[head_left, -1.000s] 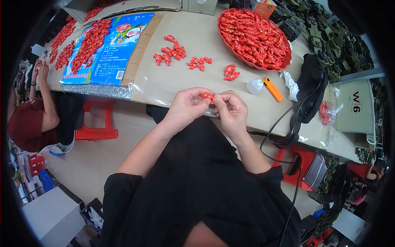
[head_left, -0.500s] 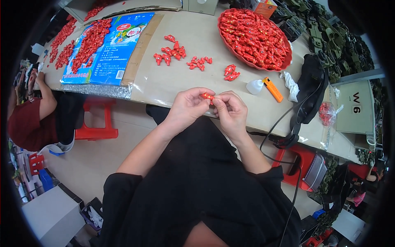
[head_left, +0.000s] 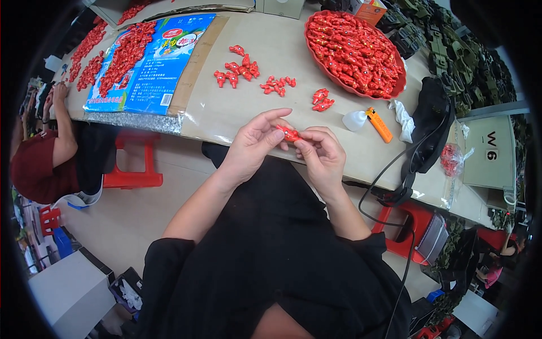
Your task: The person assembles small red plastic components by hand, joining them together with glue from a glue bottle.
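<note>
Both hands (head_left: 248, 148) on red figurine (head_left: 289, 134)

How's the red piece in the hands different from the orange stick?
The red piece is lumpy; the orange stick is long and straight.
The red piece is held between the left hand and right hand; the orange stick lies on the table.
Both are brightly coloured.

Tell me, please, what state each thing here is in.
Red piece: gripped at both ends
Left hand: gripping its left end
Right hand: gripping its right end
Red bowl: heaped full
Loose red pieces: lying in small groups
Blue sheet: flat, partly covered
White tissue: crumpled
Orange tool: lying flat
Clear bag: crinkled
</note>
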The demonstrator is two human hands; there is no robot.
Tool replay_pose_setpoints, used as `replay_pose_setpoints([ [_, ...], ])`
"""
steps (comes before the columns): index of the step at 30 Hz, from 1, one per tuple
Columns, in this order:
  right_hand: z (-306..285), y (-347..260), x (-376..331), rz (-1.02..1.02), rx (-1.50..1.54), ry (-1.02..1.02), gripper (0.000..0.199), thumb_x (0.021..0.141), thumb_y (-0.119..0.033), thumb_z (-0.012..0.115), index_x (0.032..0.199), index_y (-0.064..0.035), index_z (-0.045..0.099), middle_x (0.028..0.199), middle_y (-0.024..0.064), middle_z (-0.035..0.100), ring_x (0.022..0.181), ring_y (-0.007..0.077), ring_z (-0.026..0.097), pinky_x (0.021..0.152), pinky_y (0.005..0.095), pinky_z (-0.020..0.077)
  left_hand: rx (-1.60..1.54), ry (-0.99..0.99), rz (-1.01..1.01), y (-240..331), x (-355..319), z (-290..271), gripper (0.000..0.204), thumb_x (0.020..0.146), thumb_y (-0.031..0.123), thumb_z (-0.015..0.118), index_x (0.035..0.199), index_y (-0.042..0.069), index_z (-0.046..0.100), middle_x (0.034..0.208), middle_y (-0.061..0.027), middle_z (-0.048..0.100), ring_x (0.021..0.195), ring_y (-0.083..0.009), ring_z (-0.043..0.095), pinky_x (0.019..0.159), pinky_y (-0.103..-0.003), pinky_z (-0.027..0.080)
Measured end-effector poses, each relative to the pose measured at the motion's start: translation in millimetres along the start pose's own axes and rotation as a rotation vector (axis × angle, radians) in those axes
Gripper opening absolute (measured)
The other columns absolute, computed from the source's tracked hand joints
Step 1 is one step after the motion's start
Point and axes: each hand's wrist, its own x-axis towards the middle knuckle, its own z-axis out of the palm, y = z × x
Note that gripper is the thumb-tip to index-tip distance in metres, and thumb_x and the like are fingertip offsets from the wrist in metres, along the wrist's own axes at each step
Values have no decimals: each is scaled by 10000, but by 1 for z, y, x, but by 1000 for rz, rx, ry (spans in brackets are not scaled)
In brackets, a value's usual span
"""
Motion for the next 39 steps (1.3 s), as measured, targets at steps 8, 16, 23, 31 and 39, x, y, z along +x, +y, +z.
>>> replay_pose_setpoints([
  [8, 1, -1, 0, -15, 35, -6, 104, 766, 55, 553, 869, 56, 546, 890, 74, 484, 673, 92, 526, 563, 190, 442, -14, -15, -5, 0, 1, 0, 349, 859, 84, 468, 1190, 4, 392, 971, -84, 531, 816, -113, 520, 746, -242, 440],
  [16, -1, 1, 1, 26, 23, -13, 105, 780, 3, 568, 871, 50, 552, 843, 57, 508, 615, 72, 526, 524, 178, 440, -25, 17, -63, -3, 0, -3, 257, 871, 119, 457, 1091, -12, 474, 871, -80, 555, 742, -118, 539, 691, -244, 463],
  [23, -2, 3, 1, 146, 131, 21, 93, 811, -68, 559, 844, 18, 551, 752, 36, 546, 563, 48, 512, 478, 160, 423, -45, 46, -205, 3, 4, 2, 249, 892, 189, 425, 974, -23, 524, 738, -57, 538, 609, -91, 513, 509, -220, 463],
  [31, -4, 2, 4, 214, 212, 36, 111, 834, -112, 539, 840, -1, 533, 661, 7, 541, 524, 26, 486, 452, 150, 402, -41, 18, -213, 3, 5, 4, 253, 891, 182, 424, 983, -37, 513, 773, -74, 554, 606, -87, 514, 502, -216, 464],
  [39, -5, 2, 5, 213, 232, 49, 132, 841, -134, 533, 833, -3, 522, 625, 13, 527, 506, 42, 476, 456, 161, 397, 1, 17, -258, 5, 7, 6, 235, 887, 177, 433, 950, -33, 517, 741, -71, 561, 558, -99, 524, 476, -217, 460],
])
